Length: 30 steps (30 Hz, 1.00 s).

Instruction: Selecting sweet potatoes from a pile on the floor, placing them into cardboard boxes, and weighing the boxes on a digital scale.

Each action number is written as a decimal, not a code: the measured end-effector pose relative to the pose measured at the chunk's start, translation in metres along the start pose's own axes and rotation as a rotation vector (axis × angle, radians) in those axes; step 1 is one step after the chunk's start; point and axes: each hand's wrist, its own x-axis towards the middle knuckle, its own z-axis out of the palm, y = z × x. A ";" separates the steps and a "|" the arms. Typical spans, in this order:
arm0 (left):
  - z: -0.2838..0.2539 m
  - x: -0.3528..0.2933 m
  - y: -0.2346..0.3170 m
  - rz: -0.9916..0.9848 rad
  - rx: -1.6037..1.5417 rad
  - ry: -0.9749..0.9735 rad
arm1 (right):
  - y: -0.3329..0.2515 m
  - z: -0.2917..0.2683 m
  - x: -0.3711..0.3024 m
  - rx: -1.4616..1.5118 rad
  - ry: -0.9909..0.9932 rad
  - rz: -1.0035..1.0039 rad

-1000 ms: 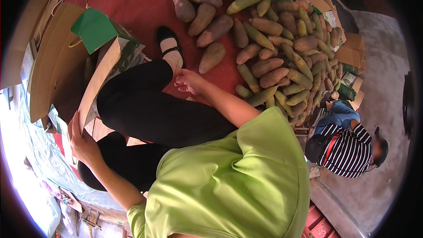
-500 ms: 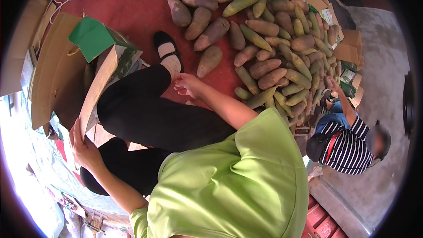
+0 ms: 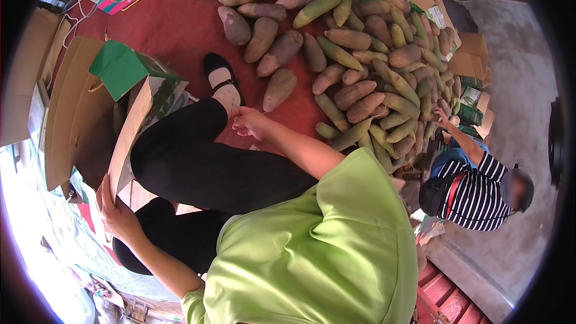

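My left hand (image 3: 117,216) grips the near edge of an open cardboard box (image 3: 129,138) with green flaps beside my knee. My right hand (image 3: 249,123) reaches forward over my black-trousered leg, fingers loosely apart and empty, hovering just above the red floor (image 3: 180,30). Nearest to it lies a large brownish tuber (image 3: 279,89), a short way beyond the fingertips. Behind that spreads a big pile of brown and green elongated tubers (image 3: 372,66). My foot in a black shoe (image 3: 219,72) rests between box and pile.
Flattened brown cartons (image 3: 66,114) lie at the left. Green and brown boxes (image 3: 456,54) ring the pile at the back and right. A person in a striped shirt (image 3: 480,195) crouches at the right, one hand reaching into the pile. Red crates (image 3: 450,297) sit at lower right.
My right hand has stayed near my ankle, shifting slightly toward the tuber. The left hand keeps its hold on the box edge. The striped-shirt person has raised a hand to the pile.
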 end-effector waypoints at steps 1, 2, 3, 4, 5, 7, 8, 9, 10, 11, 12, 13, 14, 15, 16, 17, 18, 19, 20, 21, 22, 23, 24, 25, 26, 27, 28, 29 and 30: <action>0.000 0.000 0.001 0.004 -0.002 -0.002 | 0.001 -0.002 0.000 -0.012 -0.008 -0.012; 0.000 0.000 0.001 0.011 0.000 0.000 | -0.003 0.001 -0.003 -0.011 -0.009 -0.012; 0.000 0.000 0.000 0.018 0.002 0.003 | -0.006 0.003 -0.008 -0.028 0.052 0.002; 0.000 -0.001 -0.002 0.018 0.003 0.003 | -0.009 0.006 -0.012 -0.044 0.112 0.016; 0.001 -0.001 -0.003 0.025 -0.002 0.005 | -0.009 0.005 -0.013 -0.043 0.115 0.014; 0.001 0.000 -0.002 0.035 -0.008 0.007 | -0.007 0.004 -0.012 0.004 0.129 0.015; 0.000 0.000 0.000 0.023 -0.017 0.001 | -0.007 0.003 -0.011 0.008 0.132 0.015; -0.001 0.000 0.001 0.010 -0.026 -0.005 | -0.007 0.003 -0.008 -0.018 0.087 -0.002; -0.001 0.000 0.001 0.014 -0.027 -0.007 | -0.006 0.002 -0.007 -0.044 0.042 -0.019; -0.002 0.000 0.002 0.004 -0.031 -0.005 | -0.007 0.001 -0.006 -0.044 0.041 -0.019; -0.002 -0.001 0.002 -0.006 -0.035 -0.003 | -0.007 0.000 -0.006 -0.033 0.017 -0.011; -0.001 -0.001 0.000 -0.007 -0.033 -0.003 | -0.007 -0.001 -0.006 -0.021 -0.007 -0.002; 0.001 0.000 -0.005 0.023 -0.038 0.002 | -0.007 0.000 -0.006 -0.021 -0.010 0.000; 0.002 0.000 -0.007 0.052 -0.042 0.007 | -0.007 0.000 -0.007 -0.023 0.077 0.000; 0.001 -0.001 -0.007 0.051 -0.039 0.006 | -0.006 0.001 -0.007 -0.025 0.163 0.000; 0.002 -0.001 -0.004 0.037 -0.031 0.001 | -0.006 0.002 -0.007 -0.023 0.163 0.000; 0.002 0.000 -0.002 0.023 -0.024 -0.005 | -0.006 0.003 -0.007 -0.008 0.149 -0.007; 0.001 0.000 -0.003 0.025 -0.025 -0.006 | -0.006 0.003 -0.007 0.008 0.135 -0.014; 0.000 0.000 -0.003 0.016 -0.029 -0.010 | -0.008 0.002 -0.008 0.007 0.136 -0.014; 0.000 -0.001 -0.003 0.007 -0.034 -0.014 | -0.011 -0.001 -0.011 -0.018 0.067 -0.014; 0.000 -0.001 -0.002 0.008 -0.036 -0.015 | -0.014 -0.006 -0.014 -0.043 0.000 -0.013; -0.001 -0.001 -0.002 0.004 -0.027 -0.017 | -0.017 -0.012 -0.016 -0.045 -0.001 -0.013; 0.000 -0.001 -0.003 0.003 -0.018 -0.022 | -0.020 -0.023 -0.020 -0.003 0.073 -0.066; 0.001 -0.001 -0.003 0.005 -0.020 -0.023 | -0.023 -0.036 -0.026 0.040 0.148 -0.118; 0.001 -0.001 -0.002 0.009 -0.012 -0.019 | -0.027 -0.057 -0.028 0.062 0.215 -0.178; 0.001 -0.001 -0.003 0.011 -0.005 -0.016 | -0.029 -0.081 -0.033 0.082 0.282 -0.236; 0.000 -0.002 -0.004 0.005 0.005 -0.017 | -0.043 -0.087 -0.052 -0.035 0.511 -0.240; -0.001 -0.001 -0.002 0.008 0.006 -0.016 | -0.050 -0.106 -0.068 -0.122 0.657 -0.335; 0.000 0.001 0.000 0.012 0.006 -0.014 | -0.051 -0.139 -0.081 -0.178 0.725 -0.414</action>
